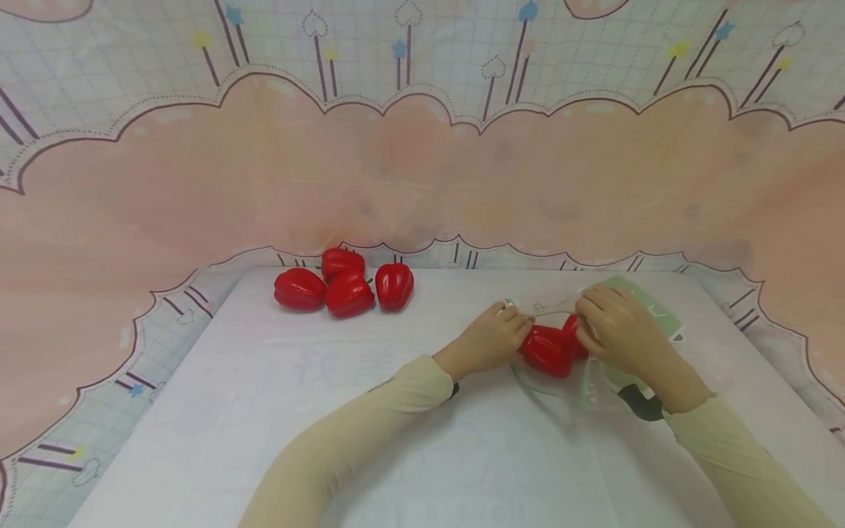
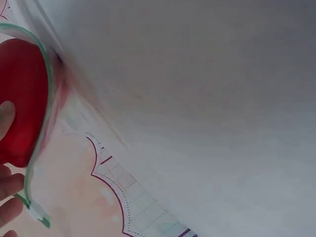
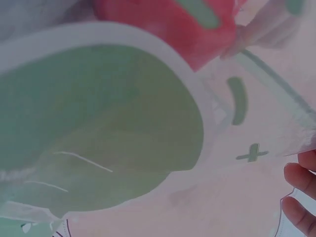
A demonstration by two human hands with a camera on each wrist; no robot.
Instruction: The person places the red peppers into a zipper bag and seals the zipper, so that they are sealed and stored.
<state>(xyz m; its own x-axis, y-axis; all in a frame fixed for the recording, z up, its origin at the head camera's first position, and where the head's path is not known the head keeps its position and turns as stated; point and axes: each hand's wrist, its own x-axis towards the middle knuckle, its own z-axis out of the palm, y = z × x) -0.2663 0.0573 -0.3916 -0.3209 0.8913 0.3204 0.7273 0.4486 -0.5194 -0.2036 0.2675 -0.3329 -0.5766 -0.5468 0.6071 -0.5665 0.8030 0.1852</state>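
Observation:
A clear zip bag (image 1: 553, 389) with a green-edged mouth and green print lies at the right of the table. Red bell peppers (image 1: 548, 352) show at its open mouth, between the two hands. My left hand (image 1: 491, 339) grips the mouth's left side. In the left wrist view the thumb (image 2: 6, 118) overlaps a pepper, and the other fingers curl by the green zip edge near its slider (image 2: 38, 213). On the far right side, my right hand (image 1: 620, 330) pinches the bag. The right wrist view looks through the printed film (image 3: 123, 123) at a blurred red pepper.
Several more red bell peppers (image 1: 350, 293) are grouped at the back left of the white table (image 1: 231, 411). A patterned cloth (image 1: 422, 176) rises behind the table and along its sides.

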